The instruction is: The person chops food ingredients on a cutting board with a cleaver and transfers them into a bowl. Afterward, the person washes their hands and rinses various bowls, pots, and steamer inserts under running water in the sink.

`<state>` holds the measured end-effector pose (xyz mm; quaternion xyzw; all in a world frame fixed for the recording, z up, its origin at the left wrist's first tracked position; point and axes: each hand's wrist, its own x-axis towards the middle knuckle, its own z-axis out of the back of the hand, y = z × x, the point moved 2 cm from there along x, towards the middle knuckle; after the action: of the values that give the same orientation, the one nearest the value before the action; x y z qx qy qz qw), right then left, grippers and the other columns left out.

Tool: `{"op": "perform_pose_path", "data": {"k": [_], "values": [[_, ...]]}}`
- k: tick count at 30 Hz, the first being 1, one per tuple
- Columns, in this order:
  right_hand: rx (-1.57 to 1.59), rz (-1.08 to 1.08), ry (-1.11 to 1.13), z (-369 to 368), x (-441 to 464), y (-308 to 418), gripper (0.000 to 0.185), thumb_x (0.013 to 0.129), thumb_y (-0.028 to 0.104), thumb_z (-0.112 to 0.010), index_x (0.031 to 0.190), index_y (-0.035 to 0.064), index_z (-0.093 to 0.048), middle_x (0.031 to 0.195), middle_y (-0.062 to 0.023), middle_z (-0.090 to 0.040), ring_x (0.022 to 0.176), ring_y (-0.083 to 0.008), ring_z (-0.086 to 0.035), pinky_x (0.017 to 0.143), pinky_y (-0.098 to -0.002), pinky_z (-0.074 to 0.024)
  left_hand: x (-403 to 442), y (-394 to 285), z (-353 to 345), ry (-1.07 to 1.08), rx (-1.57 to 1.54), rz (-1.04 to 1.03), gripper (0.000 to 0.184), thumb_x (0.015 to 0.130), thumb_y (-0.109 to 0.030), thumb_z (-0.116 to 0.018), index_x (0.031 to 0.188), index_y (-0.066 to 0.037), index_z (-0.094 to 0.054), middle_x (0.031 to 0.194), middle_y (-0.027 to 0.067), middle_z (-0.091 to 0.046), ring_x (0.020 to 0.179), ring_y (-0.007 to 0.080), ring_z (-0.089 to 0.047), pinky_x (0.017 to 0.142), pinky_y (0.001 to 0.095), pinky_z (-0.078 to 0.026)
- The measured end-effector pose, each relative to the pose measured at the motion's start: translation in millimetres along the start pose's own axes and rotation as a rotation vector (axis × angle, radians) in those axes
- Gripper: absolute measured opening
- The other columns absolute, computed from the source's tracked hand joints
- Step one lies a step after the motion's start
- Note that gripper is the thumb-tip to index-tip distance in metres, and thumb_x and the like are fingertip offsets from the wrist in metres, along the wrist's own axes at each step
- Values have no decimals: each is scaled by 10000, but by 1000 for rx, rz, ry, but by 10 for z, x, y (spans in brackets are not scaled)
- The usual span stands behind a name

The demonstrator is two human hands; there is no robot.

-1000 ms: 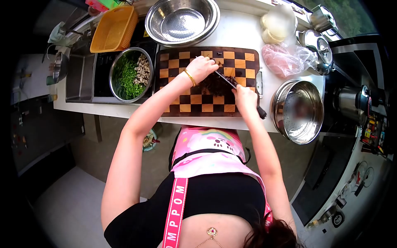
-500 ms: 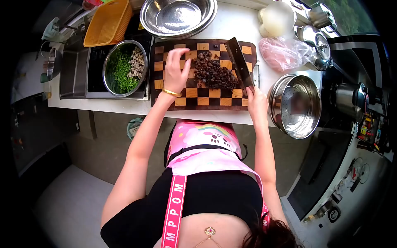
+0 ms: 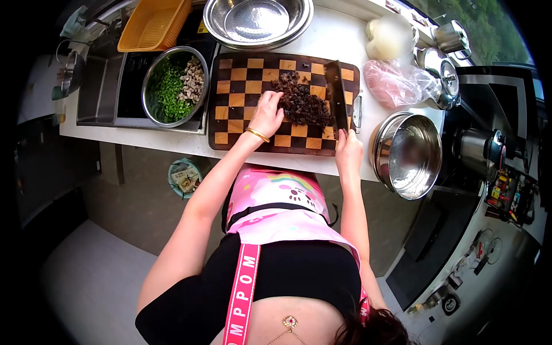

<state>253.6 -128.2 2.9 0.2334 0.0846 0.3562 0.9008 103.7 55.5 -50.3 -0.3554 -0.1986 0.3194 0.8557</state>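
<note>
A pile of finely chopped dark brown food (image 3: 307,108), resembling wood ear mushroom, lies on the checkered wooden cutting board (image 3: 236,73). Fingers of my left hand (image 3: 267,115) rest against the pile's left edge, stretched out and slightly bent, with nothing gripped. My right hand (image 3: 349,152) is closed around the handle of a cleaver (image 3: 338,95). The cleaver's dark blade stands on edge along the pile's right side, pointing away from me. My fingers hide its handle.
Left of the board is a steel bowl (image 3: 146,106) with chopped greens and pale diced pieces. Behind stand nested steel basins (image 3: 213,35) and a yellow basket (image 3: 132,39). To the right are bagged pink meat (image 3: 391,83), a steel steamer pot (image 3: 376,149) and a lidded pot (image 3: 445,75).
My left hand has come down and right, from above the board to the pile's left edge. The cleaver remains in my right hand, beside the pile. The view has shifted slightly.
</note>
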Motion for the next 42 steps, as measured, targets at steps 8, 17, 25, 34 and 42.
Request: {"op": "perform_pose_path", "data": {"k": [8,17,25,34,42], "values": [[-320,-50,90,-252,-112,43,196,914,200,-506,823,27,-488,634,-185,-616,606,-374,-638,532,-461,-523,-89,383,139,-45,89,190,423,772,-31,-569,1184,30,-495,1104,203,-464,1027,362,-498,918,406,-421],[-123,-62,118,-163,6,284,219,913,224,-512,831,22,-534,657,-239,-608,657,-426,-620,575,-516,-492,-179,207,163,-41,-102,192,372,794,-19,-536,1162,32,-521,1039,170,-513,935,292,-571,840,350,-479],[-366,109,79,-183,412,62,135,903,162,-511,836,45,-505,669,-175,-622,631,-362,-636,555,-449,-510,-175,503,436,-139,-151,272,283,815,-6,-544,1096,1,-579,998,113,-546,850,191,-600,734,276,-519],[-354,421,204,-177,108,119,70,850,119,-536,815,77,-493,683,-112,-577,609,-302,-625,520,-402,-503,-65,665,533,-179,-188,306,238,810,-2,-549,1042,-11,-598,965,116,-570,810,196,-619,728,288,-528],[241,9,61,-39,-43,-182,244,898,205,-574,742,17,-562,530,-114,-564,464,-284,-556,461,-364,-411,468,568,227,-133,-102,-48,309,892,-201,-526,1156,-48,-575,1170,168,-552,1121,328,-502,957,390,-399]]}}
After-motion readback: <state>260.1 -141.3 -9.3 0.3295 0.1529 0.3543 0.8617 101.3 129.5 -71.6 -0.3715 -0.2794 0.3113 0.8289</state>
